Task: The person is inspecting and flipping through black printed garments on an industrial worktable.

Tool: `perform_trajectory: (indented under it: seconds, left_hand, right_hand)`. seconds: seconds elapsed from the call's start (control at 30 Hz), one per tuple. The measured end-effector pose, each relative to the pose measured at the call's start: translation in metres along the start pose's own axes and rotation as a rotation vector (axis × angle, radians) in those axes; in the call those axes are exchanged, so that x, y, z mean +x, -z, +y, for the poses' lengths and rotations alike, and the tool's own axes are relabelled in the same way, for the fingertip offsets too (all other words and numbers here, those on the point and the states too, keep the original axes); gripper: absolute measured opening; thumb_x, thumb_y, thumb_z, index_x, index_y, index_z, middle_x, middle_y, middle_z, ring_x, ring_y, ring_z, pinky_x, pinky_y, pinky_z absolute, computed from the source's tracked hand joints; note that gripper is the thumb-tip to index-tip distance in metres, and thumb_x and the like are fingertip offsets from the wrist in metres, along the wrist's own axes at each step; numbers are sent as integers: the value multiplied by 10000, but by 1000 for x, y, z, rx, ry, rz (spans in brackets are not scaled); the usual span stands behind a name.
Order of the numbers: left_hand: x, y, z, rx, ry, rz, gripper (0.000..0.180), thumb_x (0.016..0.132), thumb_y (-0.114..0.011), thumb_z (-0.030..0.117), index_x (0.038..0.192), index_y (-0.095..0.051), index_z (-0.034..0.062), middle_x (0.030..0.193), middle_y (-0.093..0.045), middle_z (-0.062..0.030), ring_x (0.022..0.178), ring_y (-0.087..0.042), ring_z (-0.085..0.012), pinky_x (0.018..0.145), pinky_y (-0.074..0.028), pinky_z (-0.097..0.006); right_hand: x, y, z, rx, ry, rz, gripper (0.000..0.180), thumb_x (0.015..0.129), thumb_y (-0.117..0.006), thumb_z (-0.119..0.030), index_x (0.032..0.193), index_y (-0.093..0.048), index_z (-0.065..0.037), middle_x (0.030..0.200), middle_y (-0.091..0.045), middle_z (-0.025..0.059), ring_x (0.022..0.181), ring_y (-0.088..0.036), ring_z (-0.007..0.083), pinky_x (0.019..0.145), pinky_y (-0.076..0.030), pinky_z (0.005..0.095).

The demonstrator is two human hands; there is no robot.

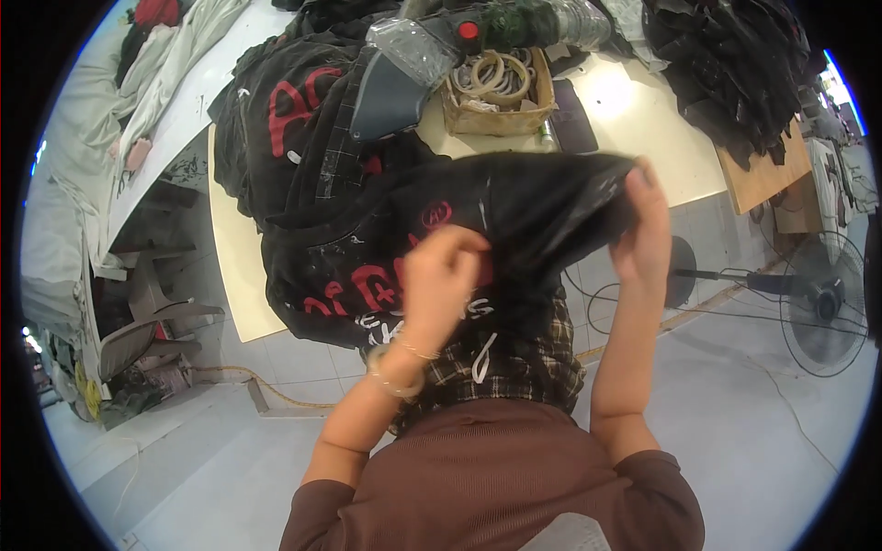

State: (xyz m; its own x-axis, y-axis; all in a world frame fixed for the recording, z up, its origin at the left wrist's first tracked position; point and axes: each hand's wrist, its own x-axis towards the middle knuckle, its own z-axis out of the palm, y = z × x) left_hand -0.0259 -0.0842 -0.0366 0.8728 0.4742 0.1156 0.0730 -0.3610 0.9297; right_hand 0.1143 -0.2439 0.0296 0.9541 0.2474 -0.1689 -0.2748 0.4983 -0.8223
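A black garment with red and white printed letters and a plaid checked lining is lifted in front of me, its lower part hanging over my lap. My left hand grips a bunched fold of it near the red print; a bracelet circles that wrist. My right hand pinches the garment's upper right edge, raised a little higher than the left. More black printed garments lie piled on the pale table just beyond it.
A cardboard box with pale rings stands at the table's far side, beside a dark flat case. A heap of black fabric lies at the back right. A floor fan with cables stands on the tiled floor to the right. Light cloth and clutter fill the left.
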Motion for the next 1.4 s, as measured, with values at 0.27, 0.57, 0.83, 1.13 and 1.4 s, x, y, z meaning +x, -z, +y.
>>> perform_trajectory:
  seconds: [0.27,0.57,0.83,1.13,1.4]
  left_hand:
    - [-1,47,-3,-498,498,-127,164,864,-487,-9,962,-619,0,807,-644,-58,603,-560,-67,536,-488,-211]
    - [3,-3,20,-677,459,-117,346,918,-624,144,1187,-495,-31,1030,-604,-95,792,-654,-154,620,-575,-248]
    - [-10,28,2,-770,861,-506,218,950,-488,85,1089,-577,-58,1047,-657,-151,829,-696,-238,768,-586,-315]
    - [11,76,-8,-1359,495,99,215,971,-502,140,1107,-600,6,1059,-661,-51,956,-629,-137,905,-507,-297]
    - [16,39,-6,-822,556,115,112,922,-541,100,980,-613,36,879,-624,18,756,-559,-43,651,-437,-190]
  right_hand:
    - [49,-7,49,37,-200,-49,81,911,-642,-136,936,-565,-131,754,-660,-31,510,-587,43,408,-430,167]
    - [7,-63,58,186,-373,-403,149,907,-622,-87,959,-482,-85,790,-603,35,581,-585,91,484,-508,233]
    - [-15,-71,45,245,-320,-399,145,896,-593,-51,984,-481,-79,825,-612,47,626,-594,95,494,-500,227]
    - [-9,-12,63,-658,-374,-293,496,786,-452,71,1269,-409,-36,584,-542,51,433,-537,122,392,-411,234]
    - [-27,-35,59,-932,256,-746,560,743,-555,5,1293,-466,-43,1333,-398,196,1234,-410,356,1056,-332,404]
